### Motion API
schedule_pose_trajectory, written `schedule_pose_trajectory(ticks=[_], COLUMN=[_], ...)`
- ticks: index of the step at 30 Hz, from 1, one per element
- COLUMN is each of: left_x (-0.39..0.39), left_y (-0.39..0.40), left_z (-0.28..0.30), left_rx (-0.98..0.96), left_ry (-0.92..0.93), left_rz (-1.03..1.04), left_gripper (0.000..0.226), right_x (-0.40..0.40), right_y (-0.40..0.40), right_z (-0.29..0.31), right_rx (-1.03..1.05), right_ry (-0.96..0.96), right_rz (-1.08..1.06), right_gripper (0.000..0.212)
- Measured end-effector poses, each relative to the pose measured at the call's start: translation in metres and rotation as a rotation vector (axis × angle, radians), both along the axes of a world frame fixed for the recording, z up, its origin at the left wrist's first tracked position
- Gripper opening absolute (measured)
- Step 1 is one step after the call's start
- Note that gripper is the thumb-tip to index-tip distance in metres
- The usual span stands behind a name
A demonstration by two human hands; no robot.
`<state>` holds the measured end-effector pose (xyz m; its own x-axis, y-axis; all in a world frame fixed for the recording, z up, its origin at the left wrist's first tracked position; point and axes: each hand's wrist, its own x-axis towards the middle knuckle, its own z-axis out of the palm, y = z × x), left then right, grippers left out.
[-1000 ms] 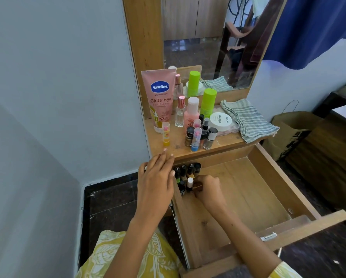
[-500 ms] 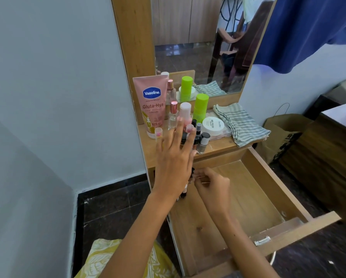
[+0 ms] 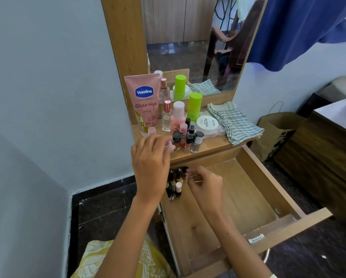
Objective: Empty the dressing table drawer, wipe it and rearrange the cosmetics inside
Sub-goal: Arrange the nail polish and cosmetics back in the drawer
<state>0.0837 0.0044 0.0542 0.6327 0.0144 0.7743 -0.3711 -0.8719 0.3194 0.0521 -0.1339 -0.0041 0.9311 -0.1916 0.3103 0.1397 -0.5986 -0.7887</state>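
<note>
The wooden drawer (image 3: 240,197) is pulled open below the dressing table top (image 3: 216,146). Several nail polish bottles (image 3: 175,182) stand in its back left corner. My right hand (image 3: 205,184) is inside the drawer, its fingertips pinching the rightmost nail polish bottle (image 3: 185,175) of that group. My left hand (image 3: 150,163) is over the table top's front left edge, fingers curled round a small pink-tipped lip balm tube (image 3: 169,145). On the table top stand a pink Vaseline tube (image 3: 146,103), a green bottle (image 3: 194,106), a clear perfume bottle (image 3: 166,117), a white jar (image 3: 207,124) and small bottles (image 3: 194,140).
A striped cloth (image 3: 235,122) lies on the table top's right end. A mirror (image 3: 190,41) rises behind the cosmetics. A paper bag (image 3: 276,133) and a dark wooden cabinet (image 3: 324,169) stand to the right. The white wall (image 3: 58,97) is close on the left.
My left hand went from the drawer's left edge up to the table top and closed on the lip balm tube. My right hand stayed at the bottles in the drawer corner.
</note>
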Motion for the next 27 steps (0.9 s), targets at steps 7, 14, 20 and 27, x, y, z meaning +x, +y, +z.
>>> schedule_pose_trajectory(ticks=[7,14,20,27], left_x=[0.01,0.017,0.018,0.02], left_y=[0.031,0.032,0.034,0.034], left_z=[0.004,0.003,0.001,-0.001], left_rx=[-0.018,-0.09,-0.055,0.006], left_ry=[0.056,0.067,0.048,0.065], left_rz=[0.032,0.003,-0.04,-0.07], left_gripper=[0.018,0.02,0.026,0.034], right_x=[0.001,0.0,0.001,0.001], right_y=[0.001,0.001,0.001,0.002], right_z=[0.0,-0.001,-0.001,-0.001], right_rx=[-0.034,-0.03,-0.03,-0.037], right_ry=[0.021,0.054,0.081,0.093], right_rz=[0.026,0.038,0.035,0.048], right_gripper=[0.021,0.018,0.02,0.019])
